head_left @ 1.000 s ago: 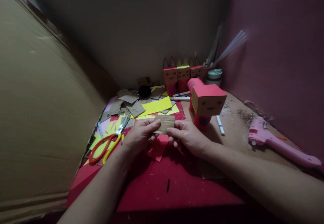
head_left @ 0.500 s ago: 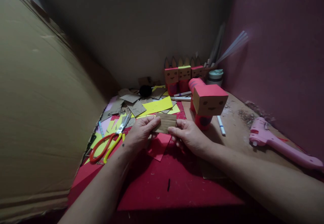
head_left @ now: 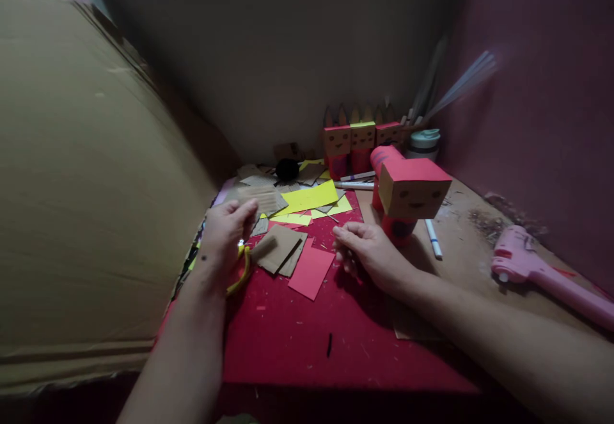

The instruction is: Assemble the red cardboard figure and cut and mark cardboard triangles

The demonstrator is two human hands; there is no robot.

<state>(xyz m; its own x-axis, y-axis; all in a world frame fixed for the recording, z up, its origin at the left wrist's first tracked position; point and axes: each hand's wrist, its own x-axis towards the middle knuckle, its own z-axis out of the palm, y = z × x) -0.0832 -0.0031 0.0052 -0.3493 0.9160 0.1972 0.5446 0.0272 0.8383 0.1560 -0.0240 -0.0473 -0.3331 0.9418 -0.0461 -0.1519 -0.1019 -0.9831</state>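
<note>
My left hand (head_left: 226, 232) is closed on a small piece of corrugated cardboard (head_left: 261, 197), blurred by motion, above the scraps. Partly hidden beneath this hand are the scissors, whose yellow handle (head_left: 244, 274) shows. My right hand (head_left: 367, 251) hovers over the red tabletop with fingers curled and thumb against the index finger; nothing shows between them. Between my hands lie overlapping brown cardboard pieces (head_left: 279, 249) and a red paper rectangle (head_left: 313, 273). Just beyond my right hand stands a box-headed figure (head_left: 415, 197) with a red top and a drawn face.
Yellow paper (head_left: 309, 198) and cardboard scraps cover the back left. Several smaller figures (head_left: 362, 137) line the wall beside a lidded cup (head_left: 424, 144). A pink glue gun (head_left: 542, 274) and a marker (head_left: 433, 239) lie at right. A large cardboard sheet (head_left: 96, 206) rises at left.
My left hand has moved left and up, taking the cardboard piece out of my right fingers. Cardboard pieces and red paper on the table are uncovered. The view has shifted slightly left.
</note>
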